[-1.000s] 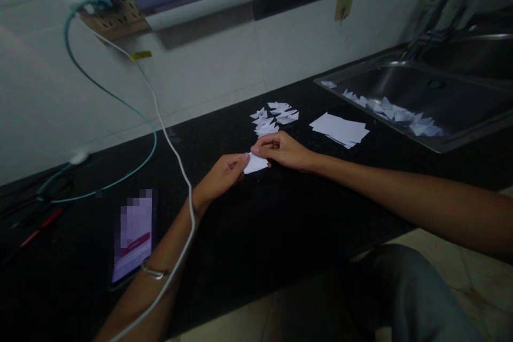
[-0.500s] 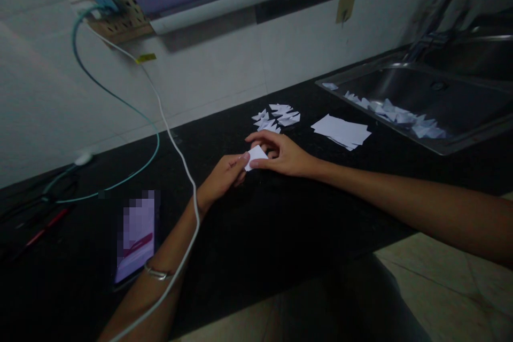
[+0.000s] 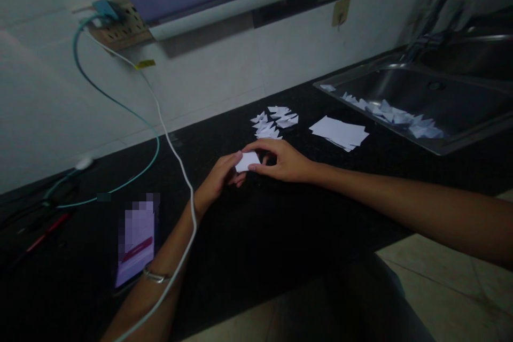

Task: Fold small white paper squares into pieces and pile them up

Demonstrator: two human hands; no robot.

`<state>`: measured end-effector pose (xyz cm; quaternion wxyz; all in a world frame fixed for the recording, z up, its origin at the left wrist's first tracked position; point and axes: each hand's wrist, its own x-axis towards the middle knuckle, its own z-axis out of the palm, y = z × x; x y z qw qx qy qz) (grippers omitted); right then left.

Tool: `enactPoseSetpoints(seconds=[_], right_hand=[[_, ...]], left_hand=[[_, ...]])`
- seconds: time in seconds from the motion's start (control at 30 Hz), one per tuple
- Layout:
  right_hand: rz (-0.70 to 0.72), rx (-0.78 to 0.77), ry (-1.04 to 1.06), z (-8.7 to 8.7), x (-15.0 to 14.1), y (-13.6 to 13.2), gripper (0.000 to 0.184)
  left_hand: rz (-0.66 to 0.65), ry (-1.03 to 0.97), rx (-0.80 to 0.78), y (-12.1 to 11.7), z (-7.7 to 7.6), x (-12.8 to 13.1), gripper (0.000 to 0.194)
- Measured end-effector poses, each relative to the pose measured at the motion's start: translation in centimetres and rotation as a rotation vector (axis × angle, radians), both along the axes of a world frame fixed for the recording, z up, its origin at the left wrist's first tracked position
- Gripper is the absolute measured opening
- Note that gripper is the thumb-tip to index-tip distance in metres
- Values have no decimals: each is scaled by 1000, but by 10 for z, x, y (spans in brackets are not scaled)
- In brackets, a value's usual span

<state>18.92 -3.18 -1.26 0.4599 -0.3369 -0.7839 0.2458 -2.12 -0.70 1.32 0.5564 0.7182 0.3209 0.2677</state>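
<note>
A small white piece of paper (image 3: 247, 161) is held between my two hands above the black counter. My left hand (image 3: 223, 175) pinches its left side, thumb on top. My right hand (image 3: 280, 161) grips it from the right, with the thumb at the near edge and the index finger reaching along the far edge. Just beyond the hands lie several folded paper pieces (image 3: 266, 127). To their right is a loose stack of white paper sheets (image 3: 340, 132).
More folded paper pieces (image 3: 395, 114) lie along the near side of the metal sink (image 3: 449, 144). A lit phone (image 3: 136, 251) rests by my left forearm. A white cable (image 3: 181, 157) hangs across that arm from the wall socket (image 3: 127, 25). A red pen-like object (image 3: 48, 232) lies at far left.
The paper and both hands have shifted slightly left and nearer. My right index finger has come down to the paper's far edge, and the paper has turned a little.
</note>
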Motion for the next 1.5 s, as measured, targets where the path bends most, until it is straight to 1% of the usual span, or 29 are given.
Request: enactPoseSetpoints(seconds=[0.07, 0.2, 0.27, 0.37, 0.53, 0.67, 0.77, 0.8, 0.93, 1.1, 1.2, 1.37, 1.5], right_hand=[[-5, 49, -27, 1, 0, 0, 40], [15, 238, -105, 2, 1, 1, 45], [-14, 271, -145, 3, 3, 1, 42], [-77, 305, -179, 3, 5, 0, 38], [-97, 388, -200, 6, 4, -4, 36], [-122, 377, -176, 7, 3, -4, 33], [-131, 360, -171, 5, 2, -3, 30], [-132, 356, -171, 4, 2, -3, 29], [-124, 326, -191, 2, 2, -2, 30], [-132, 248, -221, -2, 3, -1, 28], [-119, 239, -213, -3, 4, 1, 28], [-110, 212, -219, -1, 5, 1, 27], [-92, 206, -231, 0, 4, 1, 22]], left_hand=[[9, -16, 8, 1, 0, 0, 42], [55, 28, 73, 0, -1, 6, 40], [71, 40, 90, -2, 0, 9, 40], [82, 35, 66, -7, 1, 11, 41], [69, 23, 24, -13, 4, 12, 40], [78, -23, -15, -10, -1, 12, 41], [40, -40, -39, -5, -4, 8, 45], [16, -29, -35, -4, -4, 7, 47], [38, -24, -11, -6, 1, 7, 36], [30, 14, 8, -9, 7, 11, 31], [17, 21, 14, -8, 6, 11, 32], [30, 23, -27, -5, 3, 9, 32], [35, 50, 10, -3, 4, 9, 37]])
